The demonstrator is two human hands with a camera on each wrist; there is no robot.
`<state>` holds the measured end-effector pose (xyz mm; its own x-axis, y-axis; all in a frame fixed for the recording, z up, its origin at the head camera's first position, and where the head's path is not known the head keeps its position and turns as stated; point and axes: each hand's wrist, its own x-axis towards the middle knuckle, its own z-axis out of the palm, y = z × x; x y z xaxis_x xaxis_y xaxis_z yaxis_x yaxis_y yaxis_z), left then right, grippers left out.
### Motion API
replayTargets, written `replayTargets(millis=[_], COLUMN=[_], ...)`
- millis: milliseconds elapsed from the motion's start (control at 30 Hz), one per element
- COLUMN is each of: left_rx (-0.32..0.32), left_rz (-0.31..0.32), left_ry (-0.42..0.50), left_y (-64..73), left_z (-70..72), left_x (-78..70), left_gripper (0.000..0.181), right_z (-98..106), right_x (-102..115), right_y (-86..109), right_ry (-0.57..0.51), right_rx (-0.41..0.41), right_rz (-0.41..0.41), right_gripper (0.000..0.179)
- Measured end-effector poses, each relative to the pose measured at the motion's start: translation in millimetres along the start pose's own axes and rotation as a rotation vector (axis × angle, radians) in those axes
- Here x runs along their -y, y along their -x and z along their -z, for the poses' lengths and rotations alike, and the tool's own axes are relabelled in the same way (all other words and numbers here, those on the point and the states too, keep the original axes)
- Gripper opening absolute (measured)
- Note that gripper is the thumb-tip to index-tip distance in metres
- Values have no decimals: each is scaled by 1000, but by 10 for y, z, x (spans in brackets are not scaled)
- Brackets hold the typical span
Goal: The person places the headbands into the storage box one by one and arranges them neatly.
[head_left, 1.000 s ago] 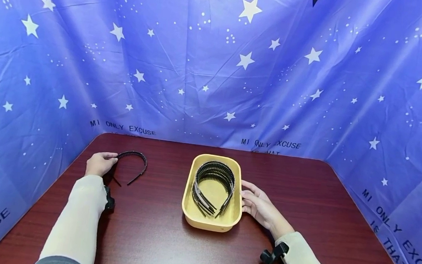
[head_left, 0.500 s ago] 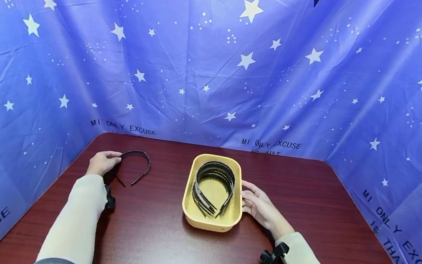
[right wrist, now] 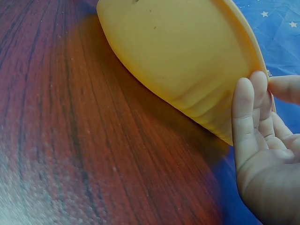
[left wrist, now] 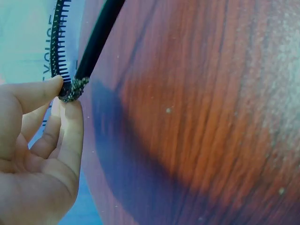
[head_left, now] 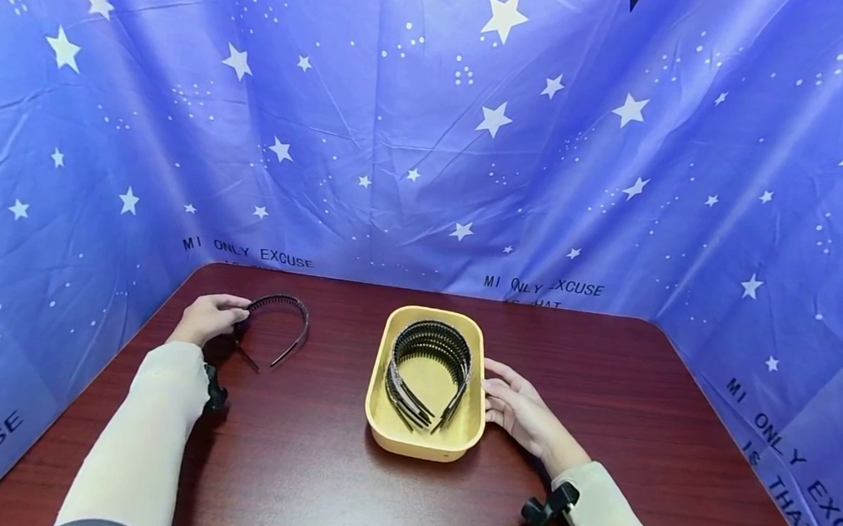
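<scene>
A black headband [head_left: 301, 316] with comb teeth and a glittery outer side is at the far left of the table. My left hand [head_left: 207, 319] pinches it at one side of its arch, between thumb and fingers [left wrist: 73, 126]. Both its ends point toward me. In the middle stands a yellow bin [head_left: 420, 449] with several similar headbands [head_left: 395, 378] nested together in it. At the bin's right side is my right hand [head_left: 524, 410]. Its fingers [right wrist: 243, 108] lie fairly straight against the outer wall, with the thumb by the rim.
The dark red wooden table [head_left: 296, 486] carries the bin. A blue curtain [head_left: 373, 125] with white stars hangs behind it and along both sides. Black wrist cameras [head_left: 551, 507] are strapped at the sleeves.
My left hand has shifted slightly to the right and back with the headband, which has risen a little in the view. My right hand and the bin have hardly moved.
</scene>
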<state>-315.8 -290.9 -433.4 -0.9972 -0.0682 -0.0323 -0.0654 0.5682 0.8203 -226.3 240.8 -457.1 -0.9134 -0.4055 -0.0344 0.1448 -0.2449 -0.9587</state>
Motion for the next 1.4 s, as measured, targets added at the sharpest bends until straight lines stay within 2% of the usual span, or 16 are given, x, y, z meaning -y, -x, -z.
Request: replayTargets(millis=[333,800,1167,1400], left_rx=[33,96,90,114], left_rz=[-2,-56,-95,-124], left_ry=[74,70,96,88], left_y=[-13,2,-14,34], left_z=[9,-26,-95,-120], left_x=[-38,-177,-211,-329], left_gripper=[41,40,39,39], right_z=[1,5,1,-4], right_x=[7,1,5,9], right_y=[-4,-1,6,9], right_ry=[0,0,-3,-3], right_rx=[-1,-5,11,17], right_rz=[-1,-3,9,12], right_gripper=[61,61,60,59])
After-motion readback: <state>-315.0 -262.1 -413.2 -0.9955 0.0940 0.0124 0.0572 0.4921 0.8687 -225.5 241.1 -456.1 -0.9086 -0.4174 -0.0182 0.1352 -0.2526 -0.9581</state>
